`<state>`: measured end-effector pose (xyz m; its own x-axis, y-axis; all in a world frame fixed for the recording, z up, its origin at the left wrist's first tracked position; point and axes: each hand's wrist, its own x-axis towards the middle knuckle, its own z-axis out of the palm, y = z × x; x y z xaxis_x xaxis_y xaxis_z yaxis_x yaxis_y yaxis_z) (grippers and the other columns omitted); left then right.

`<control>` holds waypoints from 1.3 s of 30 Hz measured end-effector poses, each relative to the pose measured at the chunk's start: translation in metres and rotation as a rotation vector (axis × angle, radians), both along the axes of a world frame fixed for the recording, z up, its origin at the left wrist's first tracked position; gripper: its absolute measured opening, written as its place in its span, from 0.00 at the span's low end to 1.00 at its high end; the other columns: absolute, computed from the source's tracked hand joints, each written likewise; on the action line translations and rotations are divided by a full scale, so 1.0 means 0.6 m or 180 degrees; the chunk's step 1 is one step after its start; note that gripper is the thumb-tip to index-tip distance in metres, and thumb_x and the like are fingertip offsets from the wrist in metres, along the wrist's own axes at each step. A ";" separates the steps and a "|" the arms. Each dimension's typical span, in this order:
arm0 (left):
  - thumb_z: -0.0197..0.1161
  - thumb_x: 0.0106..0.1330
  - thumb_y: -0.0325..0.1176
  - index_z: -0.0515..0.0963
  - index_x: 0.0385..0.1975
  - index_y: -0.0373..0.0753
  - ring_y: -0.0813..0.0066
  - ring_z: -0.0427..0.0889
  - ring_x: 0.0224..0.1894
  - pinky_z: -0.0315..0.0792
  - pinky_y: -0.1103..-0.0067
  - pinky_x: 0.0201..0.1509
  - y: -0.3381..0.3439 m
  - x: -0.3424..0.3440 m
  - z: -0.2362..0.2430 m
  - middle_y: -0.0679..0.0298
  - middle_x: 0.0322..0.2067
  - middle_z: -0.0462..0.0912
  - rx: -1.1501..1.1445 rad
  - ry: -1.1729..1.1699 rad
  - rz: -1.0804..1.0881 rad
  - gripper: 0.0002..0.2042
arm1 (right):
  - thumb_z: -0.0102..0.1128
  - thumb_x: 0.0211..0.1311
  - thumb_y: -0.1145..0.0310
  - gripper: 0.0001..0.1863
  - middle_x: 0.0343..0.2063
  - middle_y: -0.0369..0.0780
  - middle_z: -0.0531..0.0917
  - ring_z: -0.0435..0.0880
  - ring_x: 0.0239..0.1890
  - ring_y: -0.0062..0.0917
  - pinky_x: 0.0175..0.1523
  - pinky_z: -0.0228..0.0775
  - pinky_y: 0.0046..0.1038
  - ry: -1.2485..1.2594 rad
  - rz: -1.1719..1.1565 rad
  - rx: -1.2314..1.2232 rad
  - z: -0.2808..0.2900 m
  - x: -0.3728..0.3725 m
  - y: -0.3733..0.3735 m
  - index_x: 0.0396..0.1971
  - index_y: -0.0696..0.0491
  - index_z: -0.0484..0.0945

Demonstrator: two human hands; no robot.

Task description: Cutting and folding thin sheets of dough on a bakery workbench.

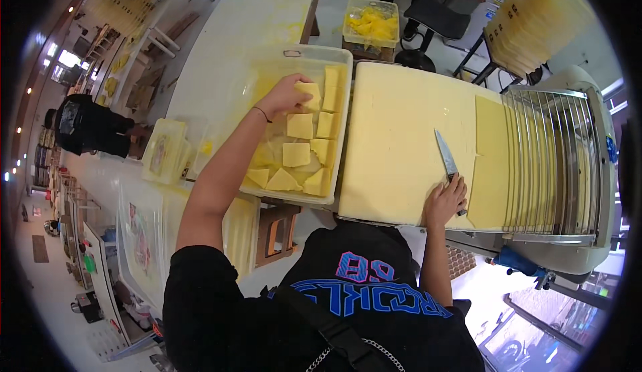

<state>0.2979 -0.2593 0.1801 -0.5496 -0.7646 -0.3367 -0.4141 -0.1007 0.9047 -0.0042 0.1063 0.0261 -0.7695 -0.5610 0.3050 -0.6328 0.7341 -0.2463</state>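
My left hand [287, 95] reaches into a shallow clear plastic tray [343, 131] and grips a flat yellow dough piece [309, 95] at its far side. Several cut dough pieces [299, 126] lie spread in that tray, most of them squarish, some triangular at the near end. My right hand [445, 201] rests on the pale work bed [394, 145], its fingers over the dark handle of a knife [445, 151]. The blade lies flat and points away from me. Just right of the knife, a yellow dough sheet [488, 165] runs under a wire guard.
The wire guard [552, 165] belongs to a dough sheeter [588, 104] on the right. Beyond the tray is a bin of yellow scraps [373, 24]. Stacked trays [535, 21] stand far right, with a black stool [438, 21] nearby. Another person [90, 126] stands at far left.
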 end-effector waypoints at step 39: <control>0.60 0.55 0.25 0.76 0.42 0.35 0.66 0.79 0.39 0.74 0.76 0.46 0.159 -0.806 -0.189 0.60 0.38 0.81 -0.2215 0.0095 -0.1441 0.13 | 0.41 0.67 0.66 0.14 0.32 0.57 0.81 0.81 0.35 0.52 0.41 0.71 0.47 -0.2212 0.0267 0.0003 0.089 -0.465 -0.119 0.42 0.62 0.67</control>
